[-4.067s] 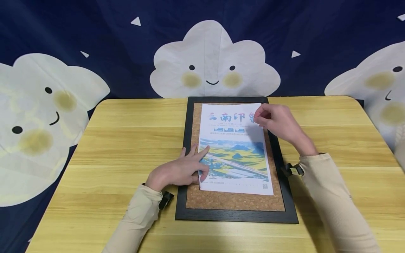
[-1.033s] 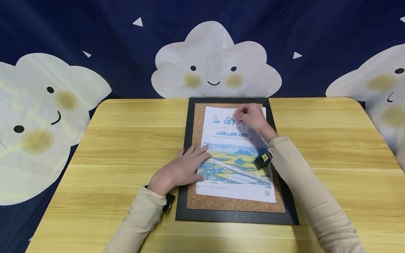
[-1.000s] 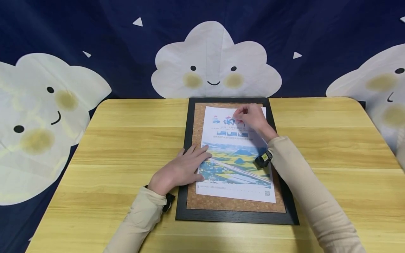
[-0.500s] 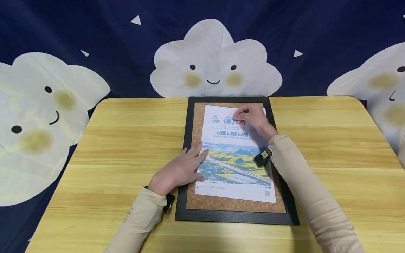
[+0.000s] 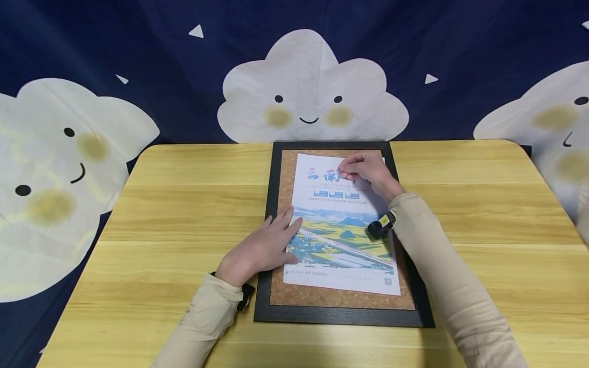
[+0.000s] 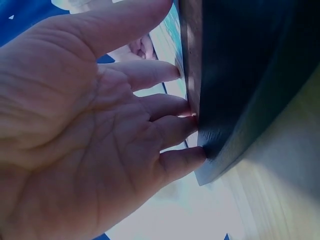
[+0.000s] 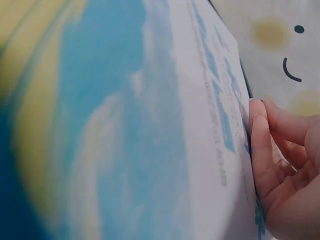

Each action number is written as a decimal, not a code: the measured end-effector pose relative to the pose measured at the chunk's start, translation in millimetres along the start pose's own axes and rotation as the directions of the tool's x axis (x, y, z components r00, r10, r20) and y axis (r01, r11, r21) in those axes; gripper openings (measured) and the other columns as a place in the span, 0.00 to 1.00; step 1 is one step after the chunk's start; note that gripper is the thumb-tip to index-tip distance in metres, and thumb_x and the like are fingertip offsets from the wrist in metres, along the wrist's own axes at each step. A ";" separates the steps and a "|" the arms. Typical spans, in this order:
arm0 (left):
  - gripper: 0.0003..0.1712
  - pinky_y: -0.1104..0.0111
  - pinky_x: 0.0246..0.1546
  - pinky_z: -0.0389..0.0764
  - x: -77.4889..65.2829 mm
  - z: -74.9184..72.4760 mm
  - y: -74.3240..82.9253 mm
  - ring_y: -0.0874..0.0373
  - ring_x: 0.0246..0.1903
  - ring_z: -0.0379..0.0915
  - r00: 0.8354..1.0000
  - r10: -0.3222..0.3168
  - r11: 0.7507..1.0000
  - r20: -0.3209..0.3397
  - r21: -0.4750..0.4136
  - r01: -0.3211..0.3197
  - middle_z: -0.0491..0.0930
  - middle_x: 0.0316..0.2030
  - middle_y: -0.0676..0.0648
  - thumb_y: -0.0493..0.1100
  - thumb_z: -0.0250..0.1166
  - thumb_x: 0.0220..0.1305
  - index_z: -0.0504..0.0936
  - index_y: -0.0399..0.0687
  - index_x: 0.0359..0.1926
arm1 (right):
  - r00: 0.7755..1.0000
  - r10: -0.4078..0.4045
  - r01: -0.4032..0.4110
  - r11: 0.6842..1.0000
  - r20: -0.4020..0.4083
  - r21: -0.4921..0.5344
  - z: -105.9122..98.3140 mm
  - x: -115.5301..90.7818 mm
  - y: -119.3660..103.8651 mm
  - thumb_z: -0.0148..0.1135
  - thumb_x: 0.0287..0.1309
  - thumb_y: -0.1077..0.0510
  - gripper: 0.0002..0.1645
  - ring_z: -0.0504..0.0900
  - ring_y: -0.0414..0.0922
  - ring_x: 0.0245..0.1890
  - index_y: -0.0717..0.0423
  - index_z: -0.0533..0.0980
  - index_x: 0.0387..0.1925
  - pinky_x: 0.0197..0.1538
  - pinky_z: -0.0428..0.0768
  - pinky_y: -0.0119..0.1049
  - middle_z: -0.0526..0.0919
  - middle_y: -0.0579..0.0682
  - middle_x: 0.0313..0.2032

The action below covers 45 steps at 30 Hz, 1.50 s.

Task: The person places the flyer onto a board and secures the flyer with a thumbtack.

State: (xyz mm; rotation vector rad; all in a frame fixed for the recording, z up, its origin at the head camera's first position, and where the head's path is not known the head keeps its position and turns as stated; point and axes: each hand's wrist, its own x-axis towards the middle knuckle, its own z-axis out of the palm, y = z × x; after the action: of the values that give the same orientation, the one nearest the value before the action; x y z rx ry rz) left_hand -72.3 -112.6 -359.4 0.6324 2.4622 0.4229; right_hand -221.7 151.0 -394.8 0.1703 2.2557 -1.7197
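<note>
A printed landscape poster point(image 5: 342, 240) lies on a cork board point(image 5: 338, 299) with a black frame point(image 5: 344, 315). My left hand point(image 5: 259, 251) rests at its left side, fingers spread over the paper's edge. In the left wrist view, the left hand's fingertips point(image 6: 180, 157) come right up to the frame's side. My right hand point(image 5: 368, 173) is over the title near the poster's top middle. In the right wrist view, the right hand point(image 7: 287, 160) brings thumb and forefinger together close to the paper, pinching something tiny; I cannot tell what it is, as the fingertips hide it.
The board lies on a light wooden table point(image 5: 184, 204), its far side at the table's back edge. Behind hangs a dark blue curtain point(image 5: 184, 51) with smiling white clouds. A small black camera point(image 5: 380, 226) on the right wrist hangs over the poster.
Since the earliest frame, my right hand has moved left from the poster's upper right corner to its top middle. The poster sits slightly lower and further right. Over the last second both hands barely move.
</note>
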 end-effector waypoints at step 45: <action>0.31 0.65 0.27 0.66 10.5 4.1 5.8 0.54 0.22 0.65 0.981 -0.126 0.926 -0.146 -0.372 0.064 0.72 0.27 0.46 0.33 0.65 0.71 0.69 0.38 0.72 | 0.998 -0.024 0.014 0.985 -0.057 -0.171 -4.9 0.1 -7.0 0.67 0.68 0.64 0.09 0.82 0.37 0.26 0.69 0.83 0.44 0.31 0.81 0.25 0.87 0.50 0.31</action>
State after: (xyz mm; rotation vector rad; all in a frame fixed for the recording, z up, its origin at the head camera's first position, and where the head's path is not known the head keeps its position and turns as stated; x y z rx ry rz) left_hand -75.6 -101.6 -364.8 0.3296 2.4617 0.9027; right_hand -224.5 153.8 -387.2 0.1636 2.4409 -1.5397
